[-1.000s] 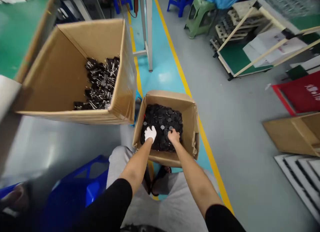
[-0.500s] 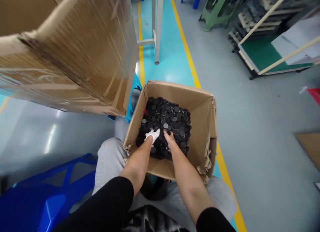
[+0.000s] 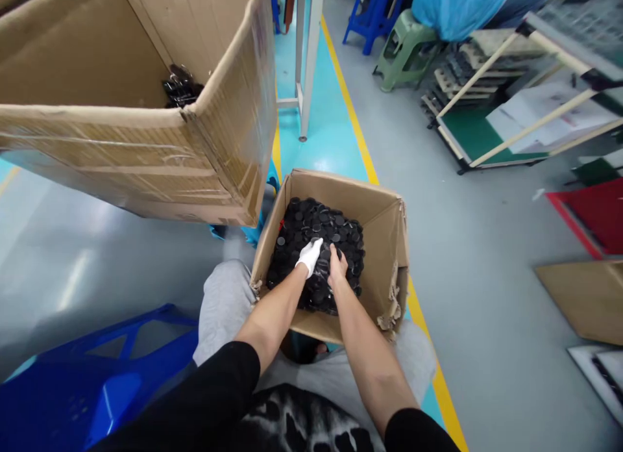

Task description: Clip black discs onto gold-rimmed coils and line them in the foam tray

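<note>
A cardboard box [image 3: 384, 228] between my knees holds a heap of small round black discs [image 3: 311, 212]. My left hand [image 3: 309, 257], in a white glove, is inside the box with its fingers curved around some of the discs. Facing it a short way to the right, my bare right hand [image 3: 337, 265] has its thumb and fingers bent about discs too. Several discs show in the gap between both palms. How many each hand holds is hidden.
A larger cardboard box [image 3: 228, 127] with black pieces inside stands at the upper left. A blue plastic stool [image 3: 63, 400] is at lower left. Beyond are a metal table leg [image 3: 306, 82], a green stool [image 3: 406, 52] and a loaded cart [image 3: 487, 130]. Red panels [image 3: 598, 212] lie right.
My hands have turned palms inward and curled around discs, rising slightly from the heap. The view has tilted, so more of the large box's inside shows.
</note>
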{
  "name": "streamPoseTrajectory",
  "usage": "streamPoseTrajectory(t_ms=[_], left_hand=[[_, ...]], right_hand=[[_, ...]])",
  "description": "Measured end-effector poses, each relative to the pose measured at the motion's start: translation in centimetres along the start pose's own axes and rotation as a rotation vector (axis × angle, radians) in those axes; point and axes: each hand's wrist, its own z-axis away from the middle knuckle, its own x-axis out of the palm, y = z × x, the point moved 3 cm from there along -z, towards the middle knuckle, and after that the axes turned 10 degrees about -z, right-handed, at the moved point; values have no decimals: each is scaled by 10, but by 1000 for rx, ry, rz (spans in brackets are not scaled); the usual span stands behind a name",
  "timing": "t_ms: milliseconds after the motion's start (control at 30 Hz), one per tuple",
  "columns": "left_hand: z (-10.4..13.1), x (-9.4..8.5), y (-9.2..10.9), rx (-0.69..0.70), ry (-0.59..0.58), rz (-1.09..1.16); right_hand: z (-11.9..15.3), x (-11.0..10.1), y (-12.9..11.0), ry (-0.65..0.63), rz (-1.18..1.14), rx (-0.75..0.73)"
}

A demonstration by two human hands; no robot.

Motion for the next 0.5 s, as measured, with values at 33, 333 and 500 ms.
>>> streamPoseTrajectory(t_ms=[33,333,500], left_hand=[[3,5,12,50,18,71],[54,14,94,345,58,459],[92,18,125,360,17,635]], right_hand=[[0,-2,-11,54,-46,-68],[41,-30,-89,316,-362,-565],[74,-53,-131,352,-401,-714]])
